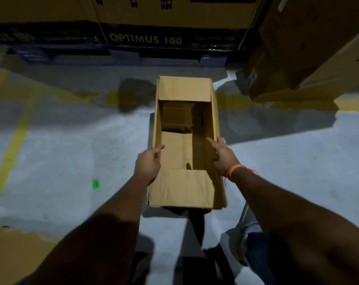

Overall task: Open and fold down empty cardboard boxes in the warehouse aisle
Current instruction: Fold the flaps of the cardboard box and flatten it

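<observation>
1. Stacked cartons [145, 27] lined the aisle's far side; grey floor [71, 161] carried yellow lines.
2. Open cardboard box [184, 140] was held above the floor, centre, end flaps folded inward; likely steadied for flattening.
3. Left hand [147, 163] gripped the left wall, thumb inside, other fingers hidden.
4. Right hand [223, 157] gripped the right wall, thumb inside, fingers outside.

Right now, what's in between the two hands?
In the head view, the open cardboard box sits between them: the left hand grips its left wall, the right hand its right wall.
</observation>
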